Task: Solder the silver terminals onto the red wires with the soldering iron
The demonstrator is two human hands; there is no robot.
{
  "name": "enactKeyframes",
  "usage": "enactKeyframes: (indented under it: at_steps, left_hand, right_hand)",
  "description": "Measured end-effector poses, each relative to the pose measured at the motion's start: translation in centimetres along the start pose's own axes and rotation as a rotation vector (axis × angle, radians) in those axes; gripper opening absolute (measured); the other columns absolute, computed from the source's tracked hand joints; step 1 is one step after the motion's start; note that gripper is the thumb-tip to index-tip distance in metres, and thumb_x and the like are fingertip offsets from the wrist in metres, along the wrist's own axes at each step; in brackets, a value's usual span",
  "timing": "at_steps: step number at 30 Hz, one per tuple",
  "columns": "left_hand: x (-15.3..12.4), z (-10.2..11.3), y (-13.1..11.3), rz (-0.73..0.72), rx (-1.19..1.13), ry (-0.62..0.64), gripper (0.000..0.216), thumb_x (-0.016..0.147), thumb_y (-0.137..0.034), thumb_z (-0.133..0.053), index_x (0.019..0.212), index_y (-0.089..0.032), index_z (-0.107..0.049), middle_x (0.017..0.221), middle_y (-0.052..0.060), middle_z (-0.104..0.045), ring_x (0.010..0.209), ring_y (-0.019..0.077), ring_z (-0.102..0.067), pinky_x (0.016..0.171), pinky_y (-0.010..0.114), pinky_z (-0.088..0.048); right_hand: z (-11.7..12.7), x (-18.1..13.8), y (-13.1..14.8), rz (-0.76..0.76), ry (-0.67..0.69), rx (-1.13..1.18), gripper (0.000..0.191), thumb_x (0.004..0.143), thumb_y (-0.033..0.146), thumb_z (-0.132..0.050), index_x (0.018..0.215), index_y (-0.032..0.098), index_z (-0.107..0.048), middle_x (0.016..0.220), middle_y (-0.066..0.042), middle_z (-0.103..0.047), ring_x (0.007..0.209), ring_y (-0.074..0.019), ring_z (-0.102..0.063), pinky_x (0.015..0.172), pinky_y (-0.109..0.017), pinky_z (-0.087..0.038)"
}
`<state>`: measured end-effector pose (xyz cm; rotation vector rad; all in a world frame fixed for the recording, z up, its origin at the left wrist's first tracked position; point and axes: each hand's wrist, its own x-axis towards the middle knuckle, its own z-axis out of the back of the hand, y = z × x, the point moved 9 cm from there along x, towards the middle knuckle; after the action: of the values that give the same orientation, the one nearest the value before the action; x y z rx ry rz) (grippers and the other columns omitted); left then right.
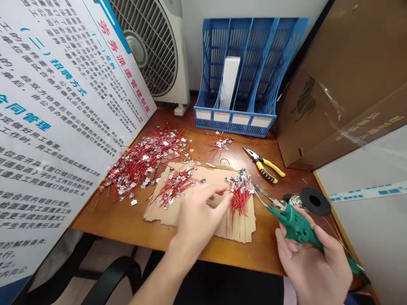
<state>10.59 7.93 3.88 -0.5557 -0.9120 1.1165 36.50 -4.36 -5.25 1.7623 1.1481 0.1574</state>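
Observation:
My right hand [313,258] is wrapped round the green handle of a soldering iron [294,222], whose metal tip points left at a small bunch of red wires with metal tabs [241,189]. My left hand [200,216] reaches over a sheet of brown cardboard [237,228], fingers pinched on one red wire beside that bunch. A second bunch of tabbed wires [176,182] lies on the cardboard's left part. A big heap of the same wires [143,163] covers the wooden table [124,220] further left.
Yellow-handled pliers [263,165] lie behind the cardboard, a black solder spool [313,201] sits at right. A blue file rack [248,76] and a fan [152,46] stand at the back. A printed board [57,127] leans at left, a cardboard box [343,84] at right.

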Motion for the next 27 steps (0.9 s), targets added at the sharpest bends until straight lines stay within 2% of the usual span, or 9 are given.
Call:
enactKeyframes:
  at_steps: [2, 4, 8, 11, 13, 18, 22, 27]
  left_hand:
    - [-0.5, -1.5, -0.2, -0.005, 0.032, 0.077, 0.018, 0.095, -0.036, -0.092, 0.109, -0.025, -0.090, 0.098, 0.006, -0.088, 0.088, 0.0268, -0.079, 0.086, 0.044, -0.066]
    - [-1.1, -0.9, 0.2, -0.018, 0.055, 0.079, 0.023, 0.096, -0.038, -0.090, 0.114, -0.024, -0.089, 0.103, 0.007, -0.088, 0.094, 0.0280, -0.080, 0.087, 0.043, -0.066]
    - [-1.1, 3.7, 2.7, 0.013, 0.146, 0.054, 0.025, 0.109, -0.029, -0.067, 0.120, -0.023, -0.088, 0.083, 0.003, -0.078, 0.070, 0.0194, -0.070, 0.068, 0.032, -0.058]
    - [0.8, 7.1, 4.2, 0.000, 0.277, 0.035, 0.027, 0.108, -0.029, -0.065, 0.123, -0.021, -0.085, 0.095, 0.005, -0.080, 0.074, 0.0200, -0.071, 0.071, 0.033, -0.058]
    - [2.3, 7.8, 4.8, -0.029, 0.358, 0.074, 0.023, 0.106, -0.030, -0.066, 0.116, -0.021, -0.085, 0.096, 0.005, -0.078, 0.077, 0.0216, -0.072, 0.075, 0.035, -0.060]
    - [5.0, 5.9, 5.2, -0.156, 0.396, 0.249, 0.020, 0.106, -0.030, -0.071, 0.118, -0.024, -0.086, 0.114, 0.009, -0.081, 0.106, 0.0279, -0.077, 0.098, 0.042, -0.063]
    - [5.6, 4.1, 5.3, -0.226, 0.398, 0.370, 0.017, 0.104, -0.027, -0.074, 0.113, -0.027, -0.089, 0.105, 0.007, -0.080, 0.101, 0.0269, -0.076, 0.095, 0.040, -0.063]
    - [6.1, 3.8, 5.4, -0.253, 0.361, 0.390, 0.014, 0.105, -0.027, -0.077, 0.101, -0.027, -0.091, 0.093, 0.006, -0.079, 0.096, 0.0262, -0.074, 0.090, 0.038, -0.060]
  right_hand:
    - [-0.3, 0.1, 0.0, -0.002, 0.030, 0.008, 0.034, 0.083, 0.050, -0.091, 0.109, 0.028, -0.093, 0.096, -0.009, -0.083, 0.057, -0.0107, -0.051, 0.054, -0.027, -0.057]
    - [-0.3, 0.0, -0.1, -0.010, -0.016, 0.028, 0.034, 0.080, 0.049, -0.093, 0.107, 0.027, -0.094, 0.096, -0.008, -0.082, 0.057, -0.0107, -0.049, 0.050, -0.025, -0.054]
    - [-0.8, -0.4, -0.4, -0.056, -0.105, 0.053, 0.045, 0.068, 0.049, -0.099, 0.104, 0.024, -0.094, 0.102, -0.010, -0.082, 0.058, -0.0094, -0.046, 0.045, -0.022, -0.049]
    - [-1.2, -0.6, -0.5, -0.083, -0.127, 0.051, 0.049, 0.062, 0.050, -0.102, 0.102, 0.024, -0.094, 0.112, -0.013, -0.083, 0.060, -0.0094, -0.045, 0.044, -0.022, -0.049]
    - [-1.3, -0.6, -0.5, -0.090, -0.125, 0.048, 0.050, 0.061, 0.051, -0.102, 0.102, 0.024, -0.094, 0.113, -0.013, -0.083, 0.061, -0.0097, -0.045, 0.044, -0.022, -0.049]
    - [-1.6, -0.4, -0.4, -0.062, -0.079, 0.026, 0.050, 0.062, 0.053, -0.103, 0.103, 0.025, -0.095, 0.109, -0.012, -0.082, 0.060, -0.0092, -0.044, 0.045, -0.021, -0.049]
    - [-1.7, -0.2, -0.5, -0.067, -0.074, 0.016, 0.051, 0.061, 0.056, -0.103, 0.102, 0.026, -0.095, 0.107, -0.011, -0.082, 0.058, -0.0088, -0.044, 0.044, -0.021, -0.049]
    - [-1.7, -0.3, -0.4, -0.079, -0.096, 0.016, 0.054, 0.056, 0.056, -0.105, 0.100, 0.026, -0.095, 0.111, -0.011, -0.082, 0.059, -0.0083, -0.044, 0.044, -0.020, -0.049]
